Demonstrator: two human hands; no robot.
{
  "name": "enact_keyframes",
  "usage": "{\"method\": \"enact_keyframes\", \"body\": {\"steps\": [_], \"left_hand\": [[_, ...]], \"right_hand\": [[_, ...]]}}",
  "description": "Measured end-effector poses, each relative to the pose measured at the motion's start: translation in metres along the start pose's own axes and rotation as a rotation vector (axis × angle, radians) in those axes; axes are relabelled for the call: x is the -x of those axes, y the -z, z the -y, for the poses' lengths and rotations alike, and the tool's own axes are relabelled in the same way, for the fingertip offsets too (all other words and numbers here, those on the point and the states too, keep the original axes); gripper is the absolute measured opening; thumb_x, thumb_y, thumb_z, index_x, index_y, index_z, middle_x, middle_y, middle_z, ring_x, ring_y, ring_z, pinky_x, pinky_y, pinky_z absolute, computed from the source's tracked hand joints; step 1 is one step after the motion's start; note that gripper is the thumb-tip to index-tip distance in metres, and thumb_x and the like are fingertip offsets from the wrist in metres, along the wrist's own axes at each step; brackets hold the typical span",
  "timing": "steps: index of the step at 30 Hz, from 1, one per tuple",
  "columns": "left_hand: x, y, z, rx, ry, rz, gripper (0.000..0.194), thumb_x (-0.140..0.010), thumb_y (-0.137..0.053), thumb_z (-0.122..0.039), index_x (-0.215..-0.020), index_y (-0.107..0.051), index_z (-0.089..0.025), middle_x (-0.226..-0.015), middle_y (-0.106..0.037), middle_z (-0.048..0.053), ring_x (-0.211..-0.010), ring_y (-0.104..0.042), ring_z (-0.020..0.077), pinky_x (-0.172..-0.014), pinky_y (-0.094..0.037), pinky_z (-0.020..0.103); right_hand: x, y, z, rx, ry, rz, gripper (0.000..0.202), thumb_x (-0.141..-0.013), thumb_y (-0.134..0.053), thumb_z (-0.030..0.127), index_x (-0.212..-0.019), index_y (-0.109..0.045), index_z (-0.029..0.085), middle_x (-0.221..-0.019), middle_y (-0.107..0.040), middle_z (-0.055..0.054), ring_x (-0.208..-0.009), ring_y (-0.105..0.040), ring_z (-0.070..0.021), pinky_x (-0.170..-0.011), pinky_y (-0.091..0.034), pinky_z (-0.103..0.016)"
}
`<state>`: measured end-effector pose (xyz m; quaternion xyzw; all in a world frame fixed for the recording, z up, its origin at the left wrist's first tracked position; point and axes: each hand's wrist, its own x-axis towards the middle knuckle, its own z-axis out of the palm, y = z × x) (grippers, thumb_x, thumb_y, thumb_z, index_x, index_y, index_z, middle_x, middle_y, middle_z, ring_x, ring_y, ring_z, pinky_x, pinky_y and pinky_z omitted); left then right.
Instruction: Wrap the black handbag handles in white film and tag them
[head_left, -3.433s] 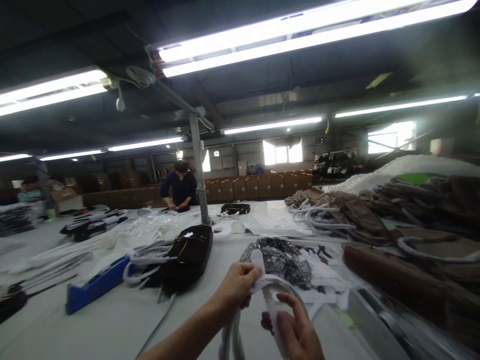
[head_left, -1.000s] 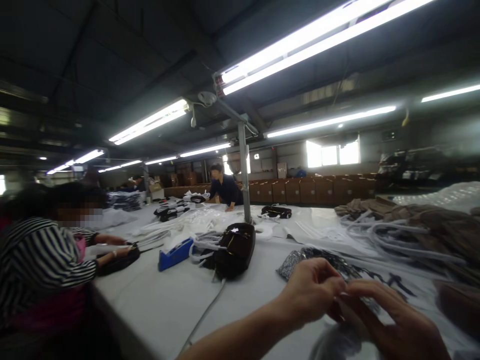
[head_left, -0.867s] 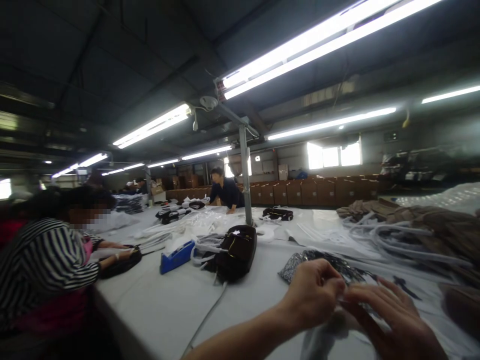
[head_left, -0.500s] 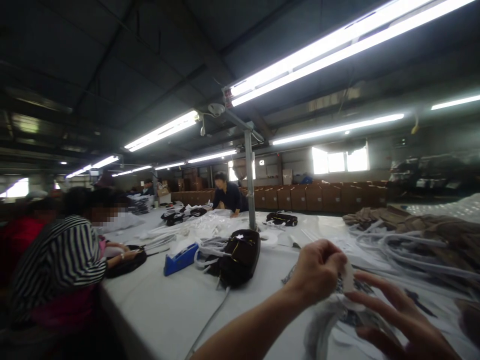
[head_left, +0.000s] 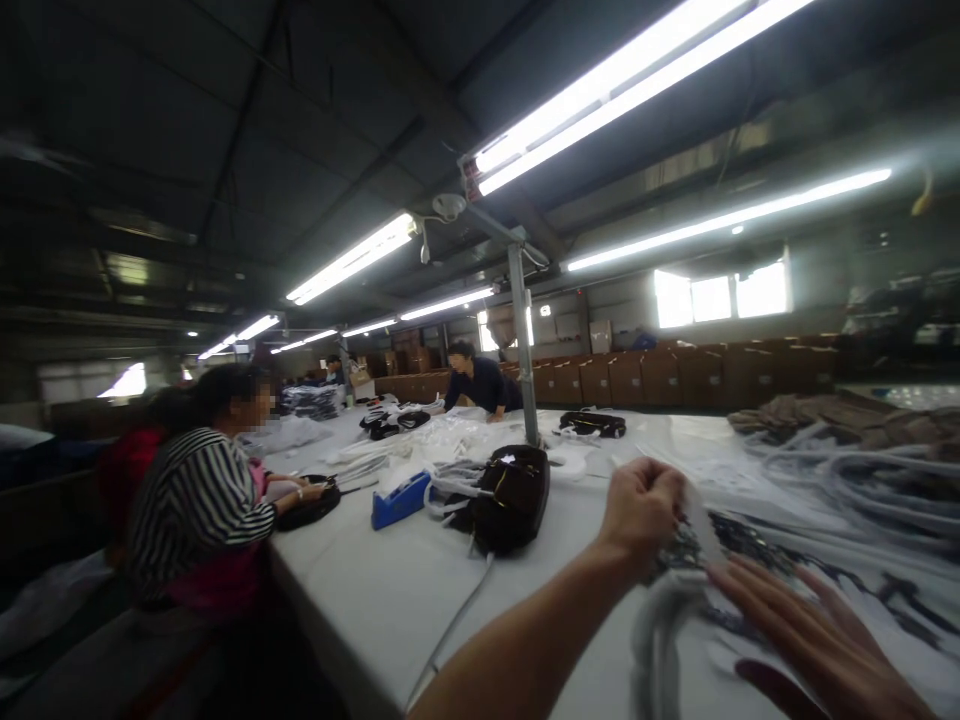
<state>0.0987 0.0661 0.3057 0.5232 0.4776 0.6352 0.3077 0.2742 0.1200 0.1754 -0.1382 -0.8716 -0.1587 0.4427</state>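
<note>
My left hand (head_left: 641,508) is closed in a pinch on the upper end of a narrow white strip (head_left: 703,528), which looks like paper or tape. The fingers of my right hand (head_left: 814,630) are stretched out, their tips at the strip's lower end. Under both hands lies a black-and-white patterned piece (head_left: 784,545), partly covered by them. A pale grey strap or tube (head_left: 651,640) curves down below my left hand, blurred. I cannot make out what the patterned piece belongs to.
On the white table (head_left: 360,590) stand a blue tape dispenser (head_left: 401,501) and a dark bag (head_left: 517,498) with pale straps, beside a metal post (head_left: 521,350). Brown fabric (head_left: 817,420) is heaped at right. Co-workers sit left (head_left: 202,500) and lean in across the table (head_left: 480,385).
The view has swung left. My right hand has flattened and moved down along the strip, and more of the strip and patterned piece shows. My left hand keeps its pinch.
</note>
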Motion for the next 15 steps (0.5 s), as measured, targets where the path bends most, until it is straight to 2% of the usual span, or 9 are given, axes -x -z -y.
{"method": "enact_keyframes", "body": {"steps": [3, 5, 7, 9, 11, 13, 15], "left_hand": [[-0.009, 0.027, 0.018, -0.064, 0.062, -0.012, 0.02, -0.082, -0.053, -0.034, -0.092, -0.056, -0.017, -0.073, -0.057, 0.0, -0.064, -0.054, 0.0108, -0.06, -0.041, 0.021], [-0.006, 0.054, 0.039, -0.122, 0.148, -0.051, 0.039, -0.082, -0.055, -0.041, -0.114, -0.049, -0.019, -0.093, -0.059, 0.005, -0.084, -0.056, 0.0143, -0.073, -0.042, 0.024], [0.006, 0.085, 0.066, -0.181, 0.275, -0.06, 0.057, -0.081, -0.051, -0.054, -0.126, -0.039, -0.021, -0.106, -0.056, 0.009, -0.097, -0.054, 0.0188, -0.082, -0.04, 0.03], [0.029, 0.115, 0.094, -0.233, 0.418, -0.037, 0.069, -0.077, -0.046, -0.066, -0.129, -0.035, -0.021, -0.115, -0.054, 0.012, -0.105, -0.052, 0.0225, -0.088, -0.039, 0.035], [0.062, 0.14, 0.12, -0.284, 0.57, -0.008, 0.08, -0.07, -0.044, -0.075, -0.126, -0.039, -0.019, -0.114, -0.055, 0.015, -0.105, -0.054, 0.0261, -0.089, -0.039, 0.039], [0.1, 0.156, 0.145, -0.325, 0.696, 0.002, 0.088, -0.062, -0.042, -0.083, -0.121, -0.045, -0.017, -0.11, -0.058, 0.015, -0.102, -0.057, 0.0284, -0.088, -0.04, 0.042], [0.141, 0.164, 0.171, -0.333, 0.787, 0.006, 0.093, -0.056, -0.042, -0.087, -0.118, -0.047, -0.017, -0.104, -0.061, 0.013, -0.096, -0.06, 0.0282, -0.083, -0.044, 0.041]], "right_hand": [[0.019, 0.007, 0.005, 0.022, -0.281, 0.018, 0.07, -0.089, -0.042, 0.049, -0.146, -0.017, 0.017, -0.141, -0.041, -0.016, -0.123, -0.046, -0.0358, -0.097, -0.041, -0.057], [0.043, 0.018, 0.004, -0.007, -0.454, 0.108, 0.068, -0.091, -0.038, 0.049, -0.146, -0.015, 0.016, -0.143, -0.038, -0.016, -0.125, -0.044, -0.0323, -0.096, -0.045, -0.052], [0.078, 0.03, 0.001, -0.045, -0.619, 0.212, 0.066, -0.091, -0.037, 0.048, -0.145, -0.019, 0.015, -0.143, -0.038, -0.015, -0.127, -0.042, -0.029, -0.1, -0.043, -0.048], [0.12, 0.043, -0.002, -0.086, -0.794, 0.281, 0.067, -0.088, -0.039, 0.053, -0.141, -0.03, 0.013, -0.14, -0.042, -0.015, -0.125, -0.044, -0.0292, -0.102, -0.041, -0.048], [0.165, 0.052, -0.004, -0.159, -0.994, 0.344, 0.07, -0.082, -0.041, 0.059, -0.134, -0.042, 0.011, -0.134, -0.05, -0.015, -0.12, -0.05, -0.0304, -0.099, -0.044, -0.047], [0.205, 0.058, -0.004, -0.282, -1.184, 0.415, 0.074, -0.076, -0.044, 0.063, -0.128, -0.049, 0.01, -0.124, -0.058, -0.016, -0.111, -0.058, -0.0302, -0.091, -0.052, -0.041], [0.233, 0.059, -0.001, -0.374, -1.309, 0.424, 0.075, -0.072, -0.047, 0.064, -0.124, -0.053, 0.011, -0.115, -0.065, -0.015, -0.106, -0.061, -0.0297, -0.082, -0.056, -0.036]]}}
